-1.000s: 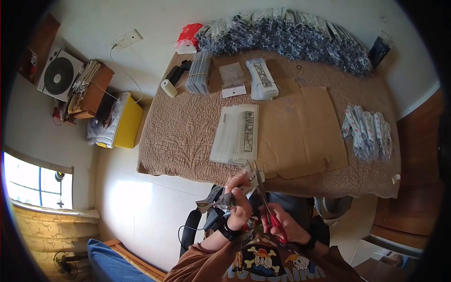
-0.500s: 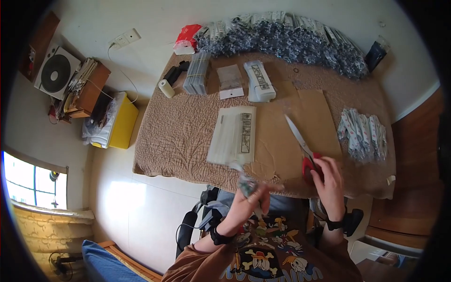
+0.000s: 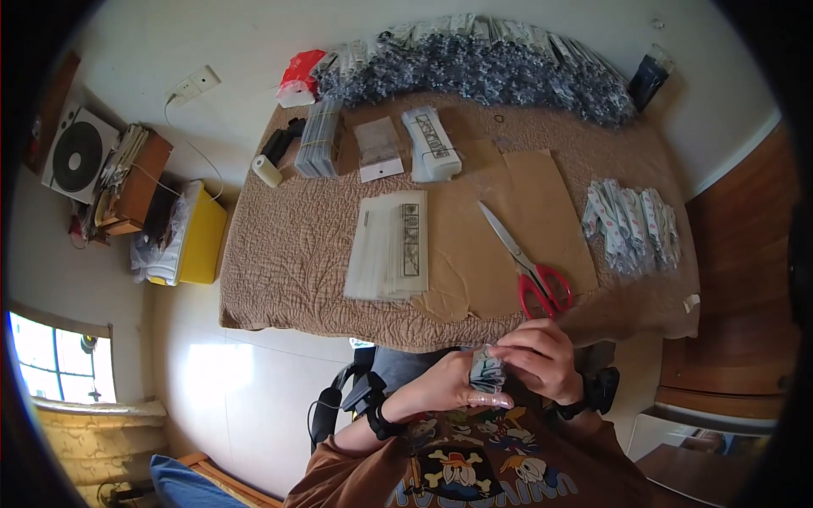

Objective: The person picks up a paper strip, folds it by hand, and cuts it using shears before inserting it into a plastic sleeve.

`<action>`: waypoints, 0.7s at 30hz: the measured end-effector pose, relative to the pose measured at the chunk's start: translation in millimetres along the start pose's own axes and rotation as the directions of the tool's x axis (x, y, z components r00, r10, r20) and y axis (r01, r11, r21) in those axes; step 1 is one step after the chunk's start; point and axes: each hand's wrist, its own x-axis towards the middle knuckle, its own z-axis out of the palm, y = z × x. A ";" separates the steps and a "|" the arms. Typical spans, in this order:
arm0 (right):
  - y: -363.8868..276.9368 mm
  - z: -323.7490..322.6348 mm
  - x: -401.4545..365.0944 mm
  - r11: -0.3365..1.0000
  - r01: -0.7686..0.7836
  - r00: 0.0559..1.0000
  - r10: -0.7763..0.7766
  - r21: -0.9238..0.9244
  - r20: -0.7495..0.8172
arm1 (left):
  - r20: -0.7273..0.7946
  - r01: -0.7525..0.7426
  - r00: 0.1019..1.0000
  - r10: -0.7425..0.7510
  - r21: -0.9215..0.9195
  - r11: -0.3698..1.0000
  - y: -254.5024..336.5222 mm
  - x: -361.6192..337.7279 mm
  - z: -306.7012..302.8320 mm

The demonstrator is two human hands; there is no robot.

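In front of my chest, my left hand (image 3: 445, 383) is closed round a small bundle of printed plastic packets (image 3: 486, 377), whose folded ends show at the thumb side. My right hand (image 3: 540, 360) is at the bundle's upper right edge, fingers bent and pinched against it. Just beyond my right hand, red-handled scissors (image 3: 527, 269) lie on a flat cardboard sheet (image 3: 542, 182), blades pointing away to the left. Left of them is a fanned stack of long translucent bags (image 3: 381, 245) with a printed black strip.
A brown quilted cloth (image 3: 279, 254) covers the table. Along the back stands a long row of packed bundles (image 3: 474, 68); more bundles (image 3: 631, 224) lie at right. Banded stacks (image 3: 320, 140), a small clear bag (image 3: 378, 148), printed bags (image 3: 432, 144) and a white roll (image 3: 267, 171) sit behind.
My right hand has let go of the scissors and moved left to the bundle. My left hand has turned and shifted slightly right, still holding the bundle. The whole view has shifted.
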 end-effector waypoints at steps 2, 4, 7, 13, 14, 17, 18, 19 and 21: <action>0.1 2.6 -4.2 0.998 0.041 0.999 -0.041 -0.045 0.020 | -0.092 -0.109 0.989 0.114 0.059 0.992 3.0 0.9 -0.5; 1.8 5.7 -8.8 0.993 0.065 0.998 -0.063 -0.102 0.014 | -0.094 -0.075 0.992 0.084 0.089 0.993 9.3 1.9 -3.3; 2.6 9.9 -11.0 0.987 0.065 0.998 -0.067 -0.149 -0.005 | -0.025 0.096 0.995 -0.097 -0.039 0.995 1.0 2.7 -7.5; -2.1 11.3 -22.1 0.989 -0.146 0.966 0.135 -0.034 -0.222 | 0.057 0.326 0.937 -0.344 -0.493 0.806 10.9 9.2 -13.8; -5.2 14.6 -24.5 0.989 -0.146 0.966 0.135 -0.033 -0.222 | 0.057 0.326 0.937 -0.345 -0.493 0.806 8.0 10.0 -11.7; -17.0 33.1 -26.7 0.691 -0.494 0.770 0.630 0.528 -0.105 | -0.358 -0.208 0.918 0.167 -0.078 0.975 -7.2 16.2 2.3; -18.7 36.7 -25.0 0.691 -0.494 0.769 0.631 0.528 -0.106 | -0.357 -0.208 0.919 0.167 -0.078 0.975 -7.3 17.5 4.8; -21.1 40.1 -23.6 0.616 -0.527 0.756 0.654 0.585 -0.007 | -0.380 -0.218 0.905 0.192 -0.025 0.976 -7.2 18.4 7.7; -22.5 43.8 -21.6 0.452 -0.591 0.723 0.664 0.668 0.190 | -0.422 -0.237 0.871 0.251 0.085 0.968 -4.7 20.2 9.7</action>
